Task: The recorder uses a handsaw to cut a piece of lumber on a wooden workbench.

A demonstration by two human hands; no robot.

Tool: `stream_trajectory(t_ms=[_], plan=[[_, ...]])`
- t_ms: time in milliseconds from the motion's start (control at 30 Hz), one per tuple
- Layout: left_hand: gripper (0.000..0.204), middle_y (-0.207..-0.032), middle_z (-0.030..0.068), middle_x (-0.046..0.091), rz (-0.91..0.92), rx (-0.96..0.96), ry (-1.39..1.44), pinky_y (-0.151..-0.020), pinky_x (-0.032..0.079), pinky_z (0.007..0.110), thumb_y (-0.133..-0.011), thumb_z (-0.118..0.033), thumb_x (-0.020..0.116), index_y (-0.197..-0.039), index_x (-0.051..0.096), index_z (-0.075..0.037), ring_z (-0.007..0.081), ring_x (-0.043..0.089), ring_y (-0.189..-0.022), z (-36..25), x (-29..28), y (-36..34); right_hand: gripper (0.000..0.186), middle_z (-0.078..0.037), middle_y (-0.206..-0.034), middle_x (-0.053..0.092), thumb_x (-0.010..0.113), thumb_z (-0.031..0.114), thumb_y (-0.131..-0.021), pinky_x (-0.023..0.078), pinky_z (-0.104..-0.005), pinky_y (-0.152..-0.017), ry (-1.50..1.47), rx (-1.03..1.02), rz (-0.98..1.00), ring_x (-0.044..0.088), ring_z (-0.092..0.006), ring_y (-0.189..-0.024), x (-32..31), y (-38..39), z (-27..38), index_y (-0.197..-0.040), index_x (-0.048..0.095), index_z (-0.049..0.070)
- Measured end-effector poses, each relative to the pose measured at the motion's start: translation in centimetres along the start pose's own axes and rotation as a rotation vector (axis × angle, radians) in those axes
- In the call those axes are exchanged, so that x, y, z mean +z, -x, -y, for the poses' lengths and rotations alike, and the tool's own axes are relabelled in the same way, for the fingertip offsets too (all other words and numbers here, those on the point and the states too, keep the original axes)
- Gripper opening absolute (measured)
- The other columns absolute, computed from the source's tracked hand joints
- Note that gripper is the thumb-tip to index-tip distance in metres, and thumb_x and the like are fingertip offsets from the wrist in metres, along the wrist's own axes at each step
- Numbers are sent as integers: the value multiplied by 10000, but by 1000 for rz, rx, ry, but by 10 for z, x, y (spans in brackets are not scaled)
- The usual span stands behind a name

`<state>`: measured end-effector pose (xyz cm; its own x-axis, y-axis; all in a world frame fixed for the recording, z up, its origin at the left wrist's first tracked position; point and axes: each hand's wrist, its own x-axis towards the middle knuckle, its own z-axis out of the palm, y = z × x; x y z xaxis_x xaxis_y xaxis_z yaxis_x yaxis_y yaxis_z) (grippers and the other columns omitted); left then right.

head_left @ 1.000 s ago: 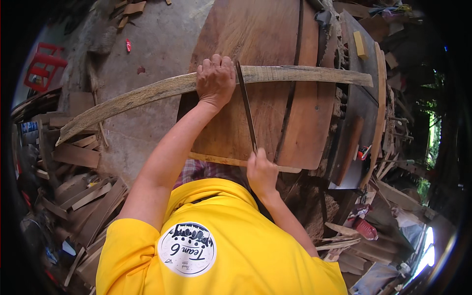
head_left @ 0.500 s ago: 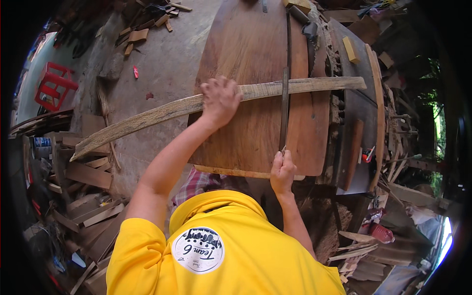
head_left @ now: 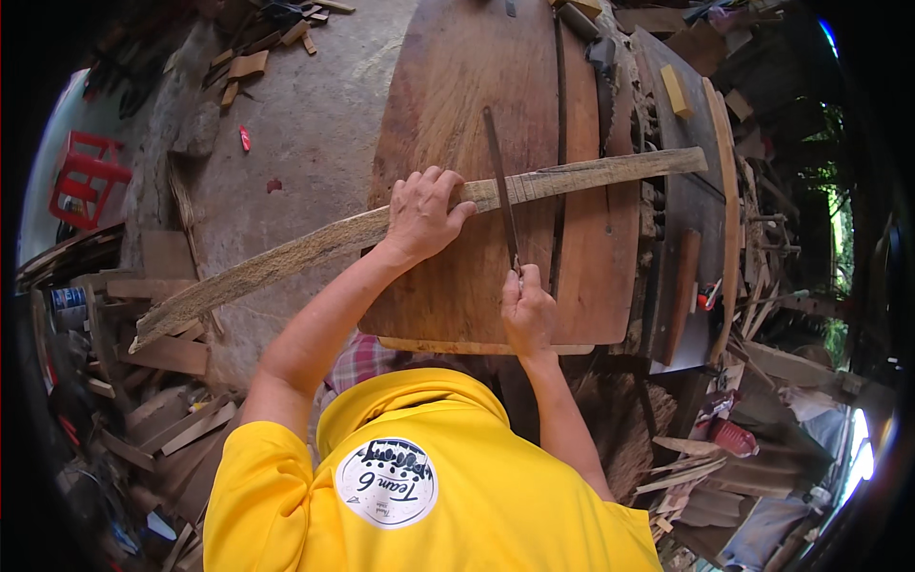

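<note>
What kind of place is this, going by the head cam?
Most likely an open-sided woodworking shed. The left hand pins a long rough plank on a worn wooden workbench, the right hand holds a thin metal blade, and offcuts litter the ground.

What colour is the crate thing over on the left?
The plastic crate is red; it shows in the head view, near the left edge.

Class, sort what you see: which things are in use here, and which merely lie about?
In use: left hand on long plank; right hand holding thin metal blade; wooden table.
Lying about: red crate; offcuts; yellow block.
</note>
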<state>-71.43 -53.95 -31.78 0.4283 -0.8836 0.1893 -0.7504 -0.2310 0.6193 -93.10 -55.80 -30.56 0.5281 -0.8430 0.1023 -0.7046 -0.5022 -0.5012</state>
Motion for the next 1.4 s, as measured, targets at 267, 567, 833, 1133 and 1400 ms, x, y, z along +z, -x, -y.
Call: stream_trajectory(t_ms=[267,567,833,1133,1400], plan=[[312,-891,65,571,-97,-41,-172,-773,378,396,-818,-381,669,-1008,645,-135,253,555,-878,-14,5,2,176,-188,-657,633,512,222,-963,518,-459,-529,35,-82,65,645,-381,-619,-1,-7,0,-867,502,75],[262,-828,51,552,-69,-112,-242,-726,387,402,-835,-393,648,-855,616,-133,250,552,-847,-21,7,-5,139,-135,-677,659,553,208,-948,551,-387,-538,138,-83,115,675,-309,-631,-2,6,-1,-900,525,80],[239,-820,52,536,-37,-93,-230,-708,394,400,-834,-380,651,-844,615,-144,254,547,-825,-22,12,-10,140,-152,-650,650,526,196,-953,539,-427,-507,198,-92,150,660,-339,-590,11,-42,4,-876,502,81],[270,-828,52,534,-74,-87,-251,-690,395,403,-816,-400,660,-810,619,-133,255,538,-816,-20,10,-8,171,-159,-609,633,551,212,-930,532,-443,-491,150,-98,180,660,-335,-575,-1,-17,-5,-830,477,95],[244,-813,46,523,-62,-90,-239,-700,401,404,-833,-377,654,-838,606,-138,257,541,-819,-15,10,-6,172,-162,-596,631,519,222,-949,529,-461,-493,183,-121,205,653,-350,-558,-7,-15,-2,-843,492,89]])
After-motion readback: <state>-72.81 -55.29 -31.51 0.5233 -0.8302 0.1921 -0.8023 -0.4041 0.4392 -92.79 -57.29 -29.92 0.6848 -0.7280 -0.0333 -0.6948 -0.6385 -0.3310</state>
